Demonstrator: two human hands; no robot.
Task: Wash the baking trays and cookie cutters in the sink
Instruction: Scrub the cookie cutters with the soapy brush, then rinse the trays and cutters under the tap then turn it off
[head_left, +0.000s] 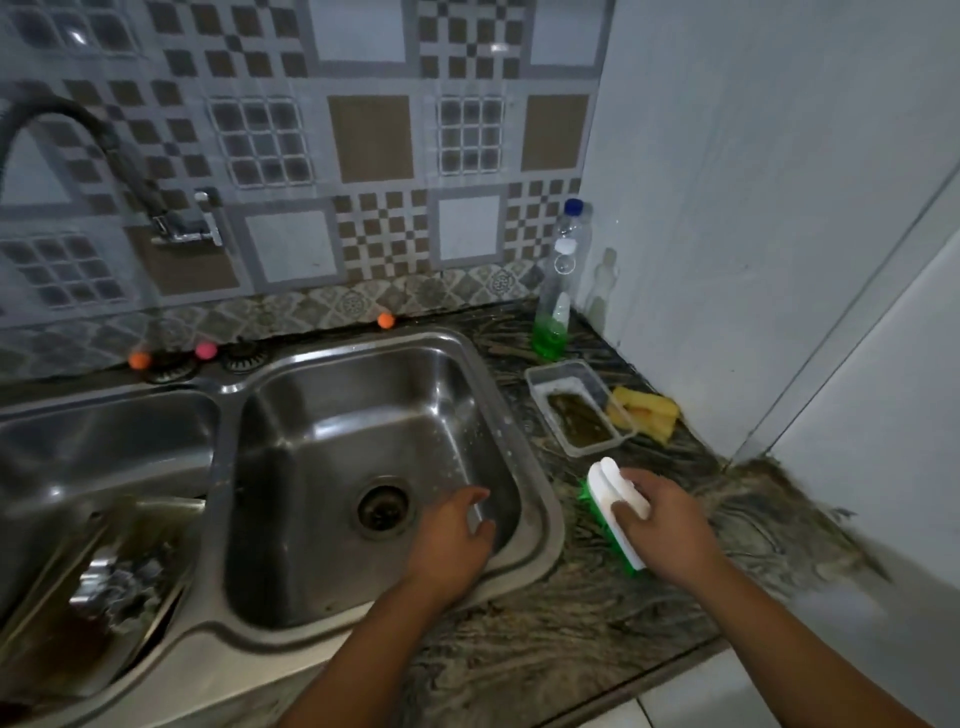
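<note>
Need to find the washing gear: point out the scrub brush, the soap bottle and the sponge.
scrub brush (613, 493), head view, white handle top
soap bottle (551, 332), head view, green liquid at base
sponge (649, 410), head view, yellow top face

the left basin (78, 457) ran off the frame at nine o'clock, and the baking trays (93, 582) in it were blurred, their contents unreadable. the faucet (78, 135) was smeared by motion. the right hand (660, 525) covered much of the scrub brush (615, 499), hiding its bristles. the dish soap bottle (558, 291) label was too small to read.
</note>
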